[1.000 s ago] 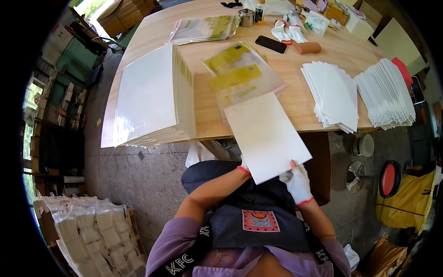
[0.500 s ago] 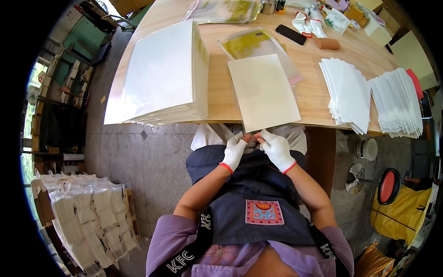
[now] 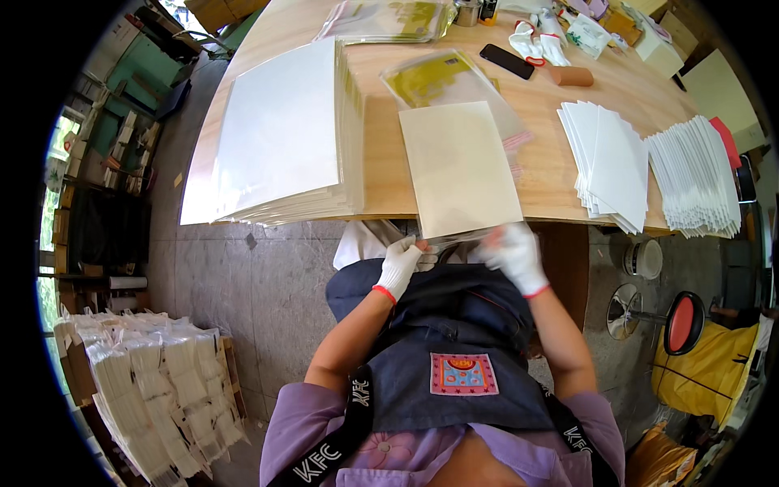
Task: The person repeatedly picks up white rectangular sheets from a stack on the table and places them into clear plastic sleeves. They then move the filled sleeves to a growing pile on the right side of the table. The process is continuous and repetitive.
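A cream-white sheet [image 3: 462, 166] lies at the table's near edge inside what looks like a clear plastic sleeve [image 3: 464, 236], whose near end sticks out past the edge. My left hand [image 3: 402, 264], in a white knit glove with a red cuff and bare fingertips, is closed on the sleeve's near left corner. At the near right corner is my right hand [image 3: 513, 253], gloved alike. Motion smears its fingers, so their grip cannot be made out. Just beyond the sheet lie flat clear bags with yellow-green print [image 3: 442, 79].
A tall stack of sleeved white sheets [image 3: 280, 130] stands on the table's left. To the right are a fanned white stack [image 3: 604, 162] and a denser one [image 3: 694, 178]. Farther back lie a black phone [image 3: 507, 61], a brown cylinder [image 3: 572, 76] and spare gloves [image 3: 540, 45].
My hands have moved apart along the sleeve's near end, the right one sweeping right and slightly up, the left one slightly left. The sheet has shifted a little toward me.
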